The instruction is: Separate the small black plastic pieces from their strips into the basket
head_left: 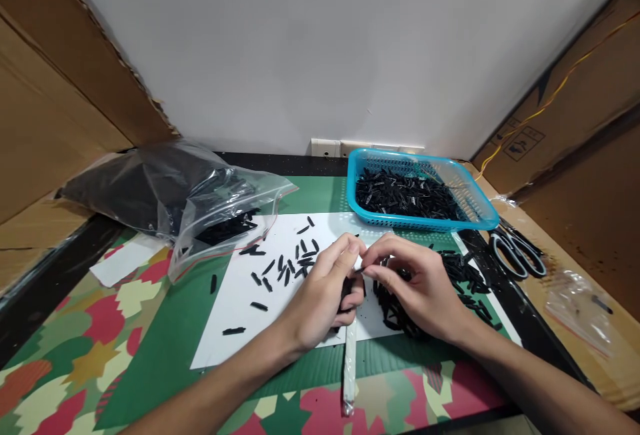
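Over the white paper point(220, 315), both hands meet around a small black strip point(358, 271). My left hand point(330, 281) is closed, with its thumb and index finger at one end of the strip; dark pieces show under its curled fingers. My right hand point(410, 275) pinches the strip's other end. Left of them lie scattered black pieces point(259, 306). A heap of similar black pieces point(395, 315) sits beneath and beside my right hand. Below my left hand, a white stick in clear wrap point(349, 375) points toward me, its upper end hidden.
A blue basket point(425, 223) of black pieces stands at the back right. A clear zip bag point(165, 188) full of black pieces lies back left. Scissors point(517, 255) and a small plastic bag point(580, 308) are at the right. Cardboard point(590, 155) and a wall point(280, 55) surround the table.
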Available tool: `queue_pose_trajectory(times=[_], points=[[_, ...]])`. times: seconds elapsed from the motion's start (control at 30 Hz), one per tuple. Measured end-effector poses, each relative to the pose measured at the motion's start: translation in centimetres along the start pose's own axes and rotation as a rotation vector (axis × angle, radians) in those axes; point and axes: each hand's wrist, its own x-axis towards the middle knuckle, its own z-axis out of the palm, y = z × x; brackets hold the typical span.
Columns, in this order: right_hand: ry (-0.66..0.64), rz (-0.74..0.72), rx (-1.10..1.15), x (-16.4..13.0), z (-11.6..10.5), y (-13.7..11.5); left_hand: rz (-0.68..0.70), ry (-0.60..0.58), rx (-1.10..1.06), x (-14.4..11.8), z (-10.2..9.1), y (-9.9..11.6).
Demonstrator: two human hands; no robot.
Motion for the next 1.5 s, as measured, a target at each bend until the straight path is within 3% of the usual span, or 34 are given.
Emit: queue_pose_trajectory(times=[0.2,0.37,0.97,1.2,1.27,1.33,1.4,1.5], points=[[0.037,0.188,0.211,0.4,-0.9,0.2,0.031,-0.057,0.065,-0.2,-0.3,0.3],[0.047,0.194,0.324,0.5,-0.9,0.3,0.078,-0.011,0.086,0.0,-0.1,0.4],[0.049,0.129,0.035,0.5,-1.5,0.1,0.071,0.015,0.106,0.0,-0.5,0.1],[0.037,-0.086,-0.238,0.3,-1.6,0.1,0.054,0.014,0.081,0.0,-0.4,0.2],[0.107,-0.2,-0.393,0.4,-2.5,0.5,0.049,0.014,0.074,-0.1,-0.3,0.3],[0.271,-0.268,-0.607,0.8,-3.8,1.2,0.049,0.023,0.068,-0.1,-0.3,0.5],[0.465,-0.221,-0.818,1.3,-5.4,1.9,0.05,0.034,0.059,-0.1,-0.2,0.6],[0.53,-0.172,-0.892,1.8,-6.9,2.4,0.041,0.05,0.061,-0.2,-0.1,0.5]])
